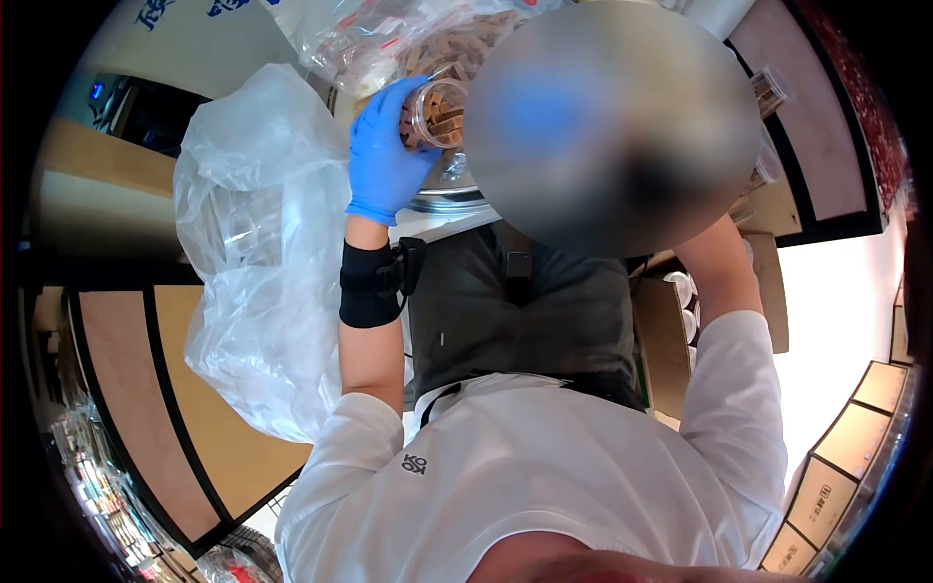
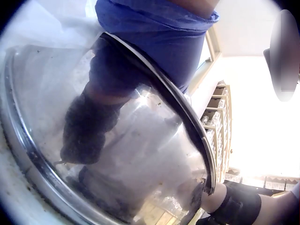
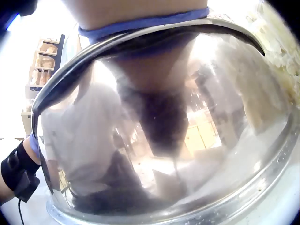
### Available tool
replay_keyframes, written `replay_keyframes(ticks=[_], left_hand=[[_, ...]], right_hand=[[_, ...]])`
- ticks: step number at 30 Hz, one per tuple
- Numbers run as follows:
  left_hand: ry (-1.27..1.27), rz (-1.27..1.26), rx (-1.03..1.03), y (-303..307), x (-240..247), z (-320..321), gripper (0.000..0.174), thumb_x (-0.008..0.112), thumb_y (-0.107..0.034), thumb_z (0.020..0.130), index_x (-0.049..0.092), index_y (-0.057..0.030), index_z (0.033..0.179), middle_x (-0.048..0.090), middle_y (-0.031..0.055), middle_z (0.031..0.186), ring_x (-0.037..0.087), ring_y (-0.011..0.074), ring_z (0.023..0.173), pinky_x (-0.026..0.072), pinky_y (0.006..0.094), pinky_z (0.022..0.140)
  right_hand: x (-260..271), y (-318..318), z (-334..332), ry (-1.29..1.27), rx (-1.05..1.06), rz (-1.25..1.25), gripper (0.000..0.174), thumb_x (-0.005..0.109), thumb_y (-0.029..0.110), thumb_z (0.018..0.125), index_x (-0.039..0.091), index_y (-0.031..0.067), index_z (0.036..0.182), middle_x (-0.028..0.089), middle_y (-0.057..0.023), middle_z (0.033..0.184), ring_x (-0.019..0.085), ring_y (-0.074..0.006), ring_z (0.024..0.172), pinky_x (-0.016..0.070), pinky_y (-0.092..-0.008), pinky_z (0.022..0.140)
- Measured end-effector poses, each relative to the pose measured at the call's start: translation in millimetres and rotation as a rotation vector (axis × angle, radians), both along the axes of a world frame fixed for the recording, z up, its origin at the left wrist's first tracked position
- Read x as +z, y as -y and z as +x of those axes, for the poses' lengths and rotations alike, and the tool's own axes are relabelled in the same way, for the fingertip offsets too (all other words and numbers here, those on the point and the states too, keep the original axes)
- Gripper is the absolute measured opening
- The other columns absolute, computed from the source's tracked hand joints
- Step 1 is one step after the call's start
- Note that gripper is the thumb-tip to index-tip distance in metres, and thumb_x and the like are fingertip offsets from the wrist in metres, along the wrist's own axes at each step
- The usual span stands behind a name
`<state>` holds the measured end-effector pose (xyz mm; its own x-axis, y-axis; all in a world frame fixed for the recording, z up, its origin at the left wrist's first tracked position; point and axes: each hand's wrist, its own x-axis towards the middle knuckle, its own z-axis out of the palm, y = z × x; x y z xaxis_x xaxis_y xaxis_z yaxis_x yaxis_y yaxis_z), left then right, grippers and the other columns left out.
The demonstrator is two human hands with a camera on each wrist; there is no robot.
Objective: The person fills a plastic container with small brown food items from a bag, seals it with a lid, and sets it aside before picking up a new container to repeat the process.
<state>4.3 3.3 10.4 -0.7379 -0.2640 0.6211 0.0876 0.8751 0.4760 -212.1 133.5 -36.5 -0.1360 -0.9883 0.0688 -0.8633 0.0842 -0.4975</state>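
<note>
My left hand (image 1: 382,160), in a blue glove, grips a clear plastic jar (image 1: 439,109) in the head view. Brown strip-like pieces fill part of the jar, and its open mouth faces the camera. Behind it lies a heap of similar brown pieces (image 1: 466,47) in a large steel bowl (image 3: 164,126). A blurred disc covers my right hand in the head view. In the right wrist view only its blue glove cuff (image 3: 145,24) shows, over the bowl's rim, with the fingers hidden. The left glove (image 2: 150,51) reaches over the rim in the left wrist view.
A big translucent plastic bag (image 1: 258,243) hangs left of my left arm. More clear plastic (image 1: 340,39) lies by the heap. To the right are clear jars (image 1: 768,92) holding brown pieces and a cardboard box (image 1: 666,340) with white round items.
</note>
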Motion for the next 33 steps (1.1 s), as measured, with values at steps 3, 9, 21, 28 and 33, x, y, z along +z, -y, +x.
replay_keyframes(ticks=[3,9,21,28,33], left_hand=[[-0.014,0.020,-0.031,1.9,-1.5,1.4,0.070,0.084,-0.006,0.060,0.059,-0.0097,0.124,0.063,0.0106,0.115,0.062,0.0287,0.106,0.0502,0.0357,0.092],[-0.039,0.010,-0.037,-3.2,-3.3,-2.0,0.060,0.076,-0.001,0.063,0.059,-0.0034,0.121,0.064,0.0154,0.116,0.061,0.0331,0.111,0.0472,0.0390,0.096],[-0.036,0.066,-0.020,-3.4,-9.0,-0.6,0.068,0.078,0.001,0.062,0.054,-0.0047,0.125,0.059,0.0150,0.120,0.057,0.0346,0.113,0.0442,0.0403,0.099],[-0.013,0.059,-0.020,0.3,-11.4,0.4,0.072,0.079,0.001,0.062,0.052,-0.0050,0.129,0.058,0.0129,0.124,0.057,0.0308,0.116,0.0465,0.0386,0.100],[-0.013,0.071,-0.029,-1.7,-7.9,2.1,0.072,0.077,0.003,0.063,0.052,-0.0051,0.129,0.058,0.0132,0.123,0.057,0.0306,0.117,0.0467,0.0385,0.100]], right_hand=[[7.0,-3.2,11.6,0.003,0.076,-0.102,0.057,0.079,0.043,0.076,0.058,0.0012,0.108,0.065,-0.0188,0.096,0.064,-0.0356,0.085,0.0509,-0.0427,0.076],[-10.5,-1.3,7.1,-0.201,0.100,-0.164,0.059,0.076,0.048,0.075,0.060,0.0013,0.109,0.065,-0.0225,0.102,0.063,-0.0407,0.089,0.0511,-0.0472,0.077],[-2.4,7.0,10.2,0.241,0.313,-0.129,0.020,0.070,0.008,0.080,0.060,-0.0068,0.072,0.059,-0.0177,0.063,0.046,-0.0243,0.056,0.0403,-0.0392,0.056],[-5.8,-0.1,5.7,0.210,0.249,-0.157,0.017,0.071,0.010,0.078,0.065,-0.0035,0.087,0.066,-0.0177,0.080,0.057,-0.0282,0.067,0.0460,-0.0391,0.061],[-0.6,-5.3,4.8,0.050,0.010,0.077,0.044,0.081,0.030,0.072,0.069,0.0032,0.105,0.070,-0.0179,0.093,0.066,-0.0320,0.081,0.0513,-0.0411,0.072]])
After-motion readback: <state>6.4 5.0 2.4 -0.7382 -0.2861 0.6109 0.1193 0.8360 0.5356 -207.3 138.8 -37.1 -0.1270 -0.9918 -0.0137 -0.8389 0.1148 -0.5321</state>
